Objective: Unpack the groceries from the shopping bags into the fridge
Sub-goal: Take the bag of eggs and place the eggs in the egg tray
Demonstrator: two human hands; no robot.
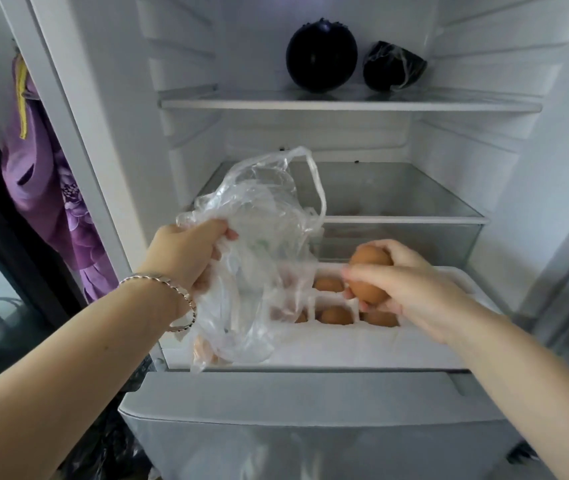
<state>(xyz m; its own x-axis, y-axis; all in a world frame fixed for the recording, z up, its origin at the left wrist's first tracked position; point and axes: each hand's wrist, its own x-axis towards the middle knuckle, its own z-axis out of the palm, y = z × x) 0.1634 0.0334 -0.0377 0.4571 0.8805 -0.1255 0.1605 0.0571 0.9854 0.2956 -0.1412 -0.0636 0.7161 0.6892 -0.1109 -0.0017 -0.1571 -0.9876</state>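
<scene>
held thing: one brown egg (pixel 371 256), up in the right hand (pixel 411 285)
fingers: the right fingers (pixel 362 271) are curled round the egg's middle, with the thumb under it, a narrow hold
egg's long axis: roughly upright, leaning a little
target: the white egg tray (pixel 345 344) low in the fridge (pixel 186 64), directly beneath the egg
key relation: the egg hangs just above the tray's right-hand cells and clear of them; the seated eggs (pixel 336 315) fill the cells to its left and near side, so the way in looks to be straight down
free cell: cannot tell, since the hand covers that spot
nearer hand: the right, already over the tray
left hand (pixel 189 251): grips the bunched neck of a clear plastic bag (pixel 265 237), which drapes over the tray's left part
bag contents: a brownish shape low in the bag, likely more eggs
risk: the loose bag film may hide the open cells
far shelf: a round eggplant (pixel 321 57) with a wrapped piece (pixel 394 65) to its right
</scene>
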